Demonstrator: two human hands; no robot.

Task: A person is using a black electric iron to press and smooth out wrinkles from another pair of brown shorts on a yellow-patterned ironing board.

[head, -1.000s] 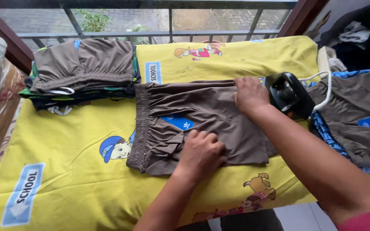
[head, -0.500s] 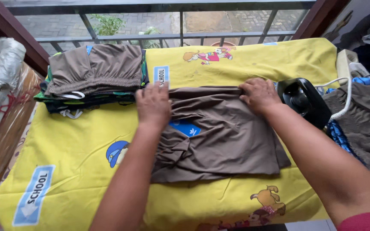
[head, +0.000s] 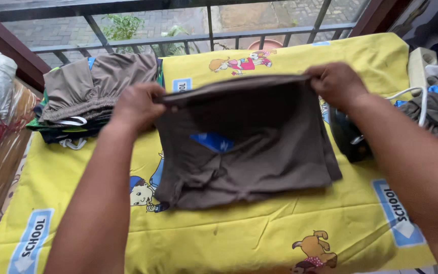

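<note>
Yellow cartoon sheet (head: 259,238), both hands' fingers (head: 150,99) pinched on brown shorts (head: 249,147) waistband

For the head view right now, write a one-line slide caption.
Both hands, left hand and right hand, lift brown shorts by the waistband above a yellow printed cloth.

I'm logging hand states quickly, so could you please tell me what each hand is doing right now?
Left hand: closed, gripping the brown shorts at the top edge.
Right hand: closed on the same edge.

A yellow cartoon-printed cloth (head: 259,233) covered the table; folded clothes (head: 84,96) lay far left, brown shorts (head: 249,152) centre.
</note>
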